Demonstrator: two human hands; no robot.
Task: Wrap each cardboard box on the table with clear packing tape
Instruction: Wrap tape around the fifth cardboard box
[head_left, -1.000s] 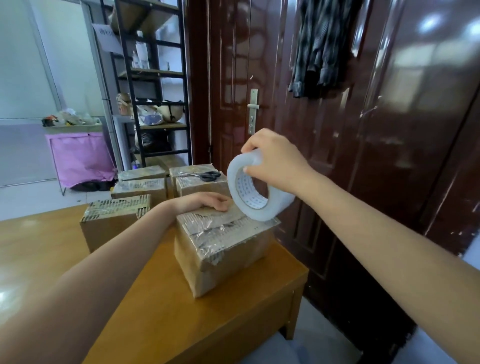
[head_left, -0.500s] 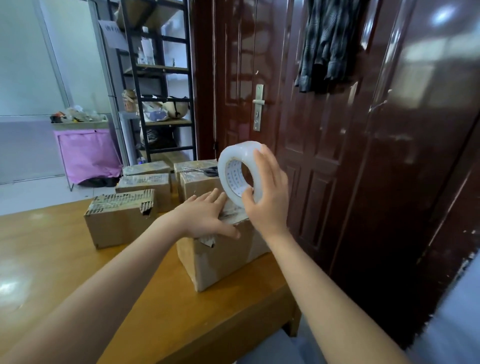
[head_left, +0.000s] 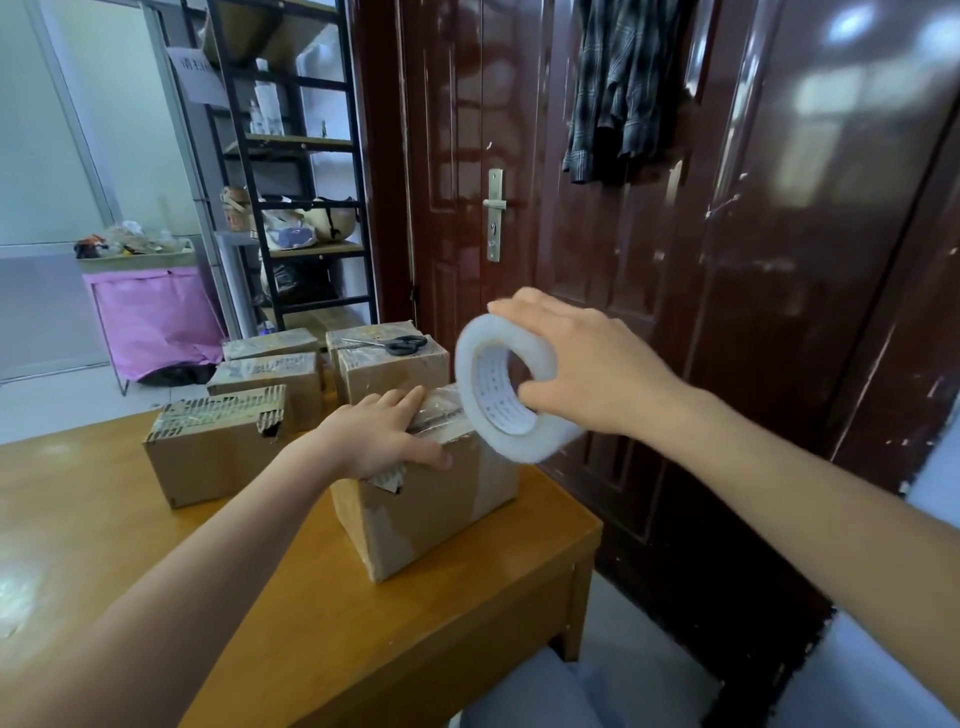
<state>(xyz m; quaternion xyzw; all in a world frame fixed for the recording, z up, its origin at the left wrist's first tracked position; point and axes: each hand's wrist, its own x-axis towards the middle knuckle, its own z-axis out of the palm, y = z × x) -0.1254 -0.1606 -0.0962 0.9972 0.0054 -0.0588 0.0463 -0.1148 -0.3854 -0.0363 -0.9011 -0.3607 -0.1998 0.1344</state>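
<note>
Meanwhile, left hand (head_left: 382, 439) presses flat on the cardboard box (head_left: 431, 499); right hand (head_left: 587, 371) grips the tape roll (head_left: 506, 387).

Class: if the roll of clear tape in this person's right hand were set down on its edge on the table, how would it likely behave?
The tape roll is a round ring, so on edge it would probably roll along the smooth, glossy table. Laid flat, it should stay put. The right hand lifts it alone, so it seems light.
</note>
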